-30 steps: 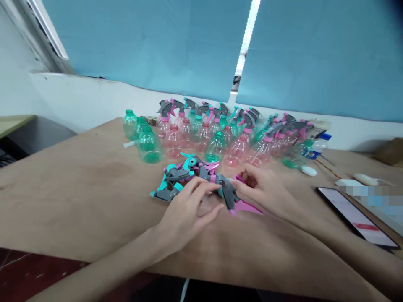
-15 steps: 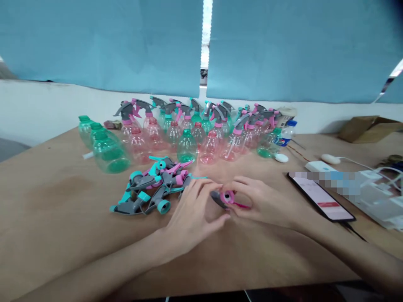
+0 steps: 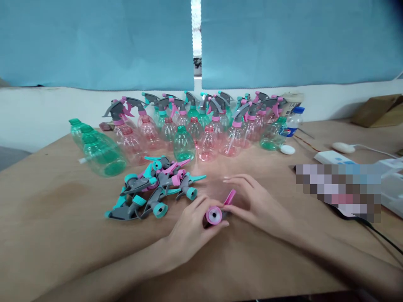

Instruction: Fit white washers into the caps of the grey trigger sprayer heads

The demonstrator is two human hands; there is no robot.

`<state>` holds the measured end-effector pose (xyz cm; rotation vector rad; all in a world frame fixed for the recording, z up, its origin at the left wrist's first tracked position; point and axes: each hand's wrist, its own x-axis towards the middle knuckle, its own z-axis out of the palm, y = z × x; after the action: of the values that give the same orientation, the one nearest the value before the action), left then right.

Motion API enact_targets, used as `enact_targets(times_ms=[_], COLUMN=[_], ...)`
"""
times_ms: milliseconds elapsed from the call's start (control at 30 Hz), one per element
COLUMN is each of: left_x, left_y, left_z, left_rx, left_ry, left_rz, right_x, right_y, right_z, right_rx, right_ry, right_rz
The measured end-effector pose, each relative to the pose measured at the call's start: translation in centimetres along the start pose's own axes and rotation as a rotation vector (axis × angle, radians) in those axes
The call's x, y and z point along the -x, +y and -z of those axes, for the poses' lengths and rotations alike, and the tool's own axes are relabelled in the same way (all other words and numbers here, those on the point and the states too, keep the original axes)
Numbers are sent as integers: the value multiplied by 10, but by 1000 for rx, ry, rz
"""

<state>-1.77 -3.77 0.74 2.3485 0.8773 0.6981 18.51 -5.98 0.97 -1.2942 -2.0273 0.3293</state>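
Observation:
My left hand is closed around a pink-and-grey trigger sprayer head. Its round pink collar faces me, showing a white inside with a dark hole, and the pink trigger lever sticks up to the right. My right hand is on the other side with its fingers apart; the thumb reaches to the base of the lever, apparently touching it. Left of my hands lies a pile of loose sprayer heads in grey with turquoise or pink parts.
Behind the pile stand rows of pink and green spray bottles, some topped with sprayer heads, others open-necked, like a green one. Green bottles stand at left. On the right are a blurred-out phone, a white power strip and a cardboard box.
The sprayer head has turned so its collar faces me, and it has moved slightly down and left. My right hand has loosened its grip and spread its fingers.

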Motion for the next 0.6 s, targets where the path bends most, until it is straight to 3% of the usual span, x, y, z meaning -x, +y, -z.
enact_targets(times_ms=[67,167,400,467,600], left_x=[-1,-3,-6,-7,-7], left_y=[-1,-1,0,-1,-4], left_z=[-1,-2,-1,-2,-4], left_rx=[27,53,162,141,68], left_ry=[16,21,41,74,28], left_rz=[-20,-23,122,118,56], right_x=[-1,-5,-18,-18,-14], right_y=[7,14,16,15,7], right_z=[0,-1,-8,-13,-21], right_rx=[-204,-430,-532,-534,-518], right_ry=[-99,-198,-112,-76,-3], right_rz=[-183,-278,-240,-239,-240])
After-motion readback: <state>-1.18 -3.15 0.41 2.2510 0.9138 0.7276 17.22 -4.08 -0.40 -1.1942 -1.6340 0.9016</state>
